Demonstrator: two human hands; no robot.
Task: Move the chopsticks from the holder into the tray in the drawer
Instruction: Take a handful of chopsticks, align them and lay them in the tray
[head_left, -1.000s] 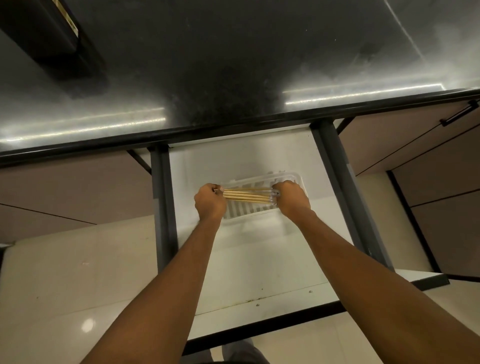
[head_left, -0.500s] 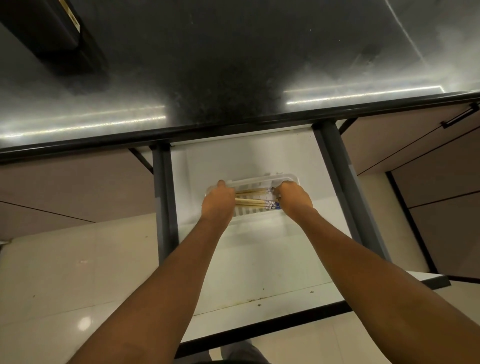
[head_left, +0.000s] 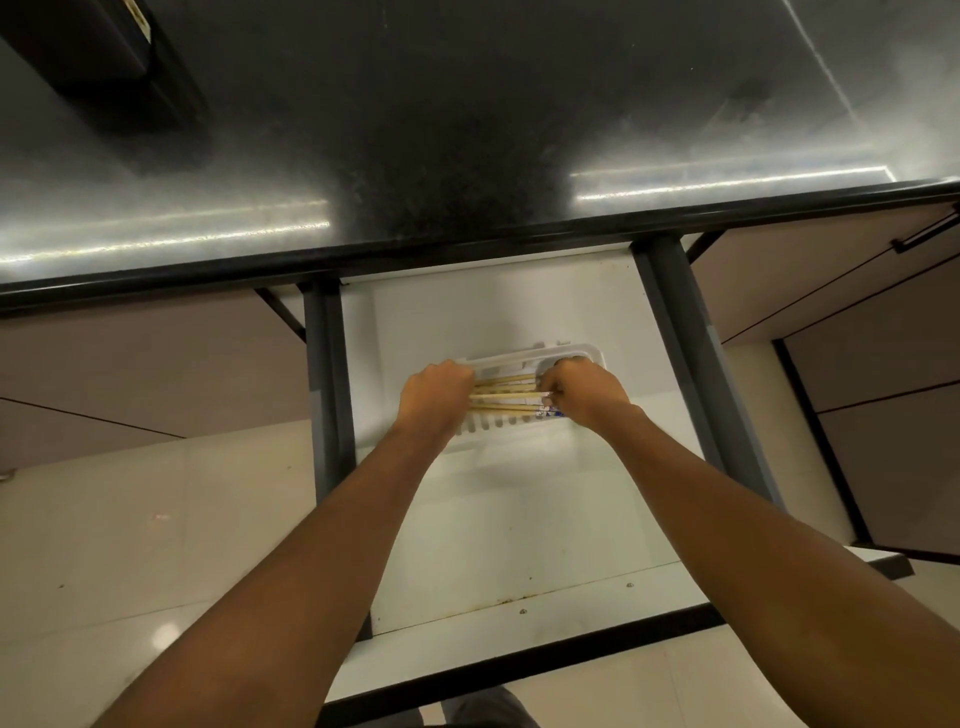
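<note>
Several tan wooden chopsticks (head_left: 506, 396) lie crosswise in a white slotted plastic tray (head_left: 524, 358) on the floor of the open white drawer (head_left: 498, 519). My left hand (head_left: 439, 392) is curled over their left ends. My right hand (head_left: 584, 392) is curled over their right ends, where blue-and-white printing shows. Both hands hide the ends of the chopsticks and most of the tray's sides. No holder is in view.
A dark glossy countertop (head_left: 467, 130) overhangs the drawer's back. Grey drawer rails (head_left: 324, 395) run along both sides. Brown cabinet fronts (head_left: 857, 322) flank it, and a black box (head_left: 104, 52) sits on the counter at far left.
The chopsticks went from a tight bundle held just above the tray to lying spread inside it. Both hands have stayed at the ends, shifting slightly.
</note>
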